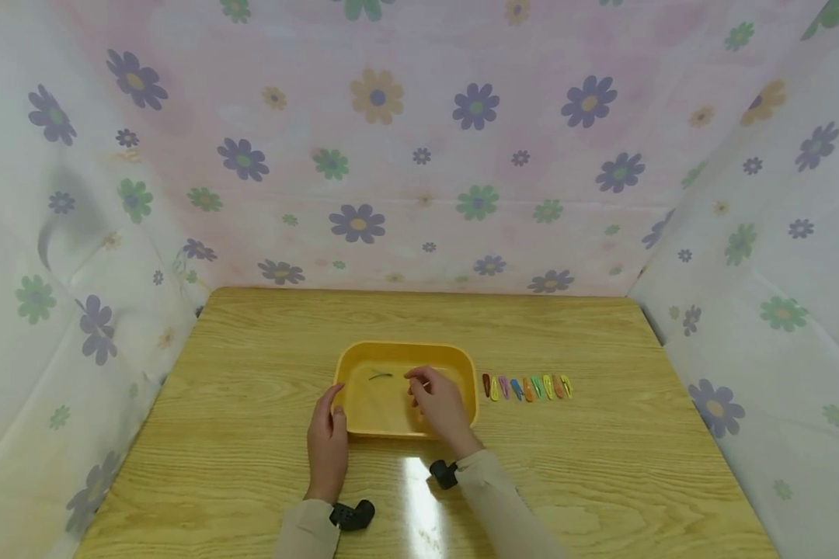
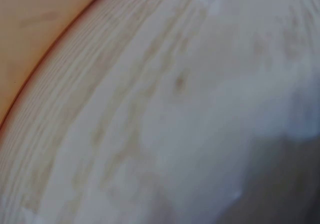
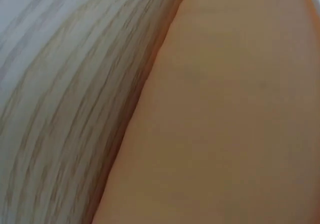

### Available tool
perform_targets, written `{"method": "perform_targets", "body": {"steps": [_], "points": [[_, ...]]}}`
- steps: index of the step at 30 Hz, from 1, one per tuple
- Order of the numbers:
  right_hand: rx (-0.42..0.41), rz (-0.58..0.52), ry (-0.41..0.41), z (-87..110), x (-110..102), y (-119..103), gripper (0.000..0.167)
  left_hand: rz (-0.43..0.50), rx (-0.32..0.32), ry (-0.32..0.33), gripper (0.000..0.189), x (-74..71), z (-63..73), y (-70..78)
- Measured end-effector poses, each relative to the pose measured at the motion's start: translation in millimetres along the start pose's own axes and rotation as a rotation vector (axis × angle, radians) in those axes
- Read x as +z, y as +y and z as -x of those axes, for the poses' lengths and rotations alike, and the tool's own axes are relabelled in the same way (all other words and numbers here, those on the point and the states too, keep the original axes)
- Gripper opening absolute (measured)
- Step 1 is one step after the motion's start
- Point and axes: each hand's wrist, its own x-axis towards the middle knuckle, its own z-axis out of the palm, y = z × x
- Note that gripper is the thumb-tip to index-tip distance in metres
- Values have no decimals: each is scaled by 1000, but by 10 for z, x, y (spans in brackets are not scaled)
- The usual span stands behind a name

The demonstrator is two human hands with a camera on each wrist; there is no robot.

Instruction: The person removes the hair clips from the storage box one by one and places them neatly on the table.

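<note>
A shallow yellow plastic tray (image 1: 407, 432) stands on the wooden table, seen in the head view. My left hand (image 1: 327, 442) rests at the tray's left wall, fingertips right at the rim and thumb by the near left corner. Over the right half of the tray is my right hand (image 1: 439, 400), its index finger reaching left and the others loosely bent, with nothing visible in them. A thin, slightly bent dark green piece (image 1: 381, 376) lies on the tray floor, left of those fingertips. Both wrist views show only tray and tabletop, with no fingers.
Right of the tray, several colourful snap hair clips (image 1: 527, 388) lie side by side in a row. The wooden table (image 1: 601, 481) is bordered by flower-patterned cloth (image 1: 426, 178) behind and on both sides. Black devices (image 1: 353, 515) are worn on the wrists.
</note>
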Motion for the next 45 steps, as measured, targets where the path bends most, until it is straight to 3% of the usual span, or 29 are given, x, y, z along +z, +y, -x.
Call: {"method": "perform_targets", "body": {"steps": [18, 24, 27, 35, 45], "points": [[-113, 281, 4, -42, 168, -10, 17, -12, -21, -4, 33, -13, 6, 24], [-157, 444, -77, -57, 270, -9, 19, -18, -8, 2, 34, -28, 3, -5], [-182, 505, -74, -70, 338, -44, 20, -8, -14, 5, 35, -25, -1, -7], [-164, 588, -63, -94, 425, -67, 25, 3, -6, 8, 38, -7, 3, 33], [-165, 633, -140, -121, 434, -46, 38, 8, -28, 21, 42, -16, -7, 64]]}}
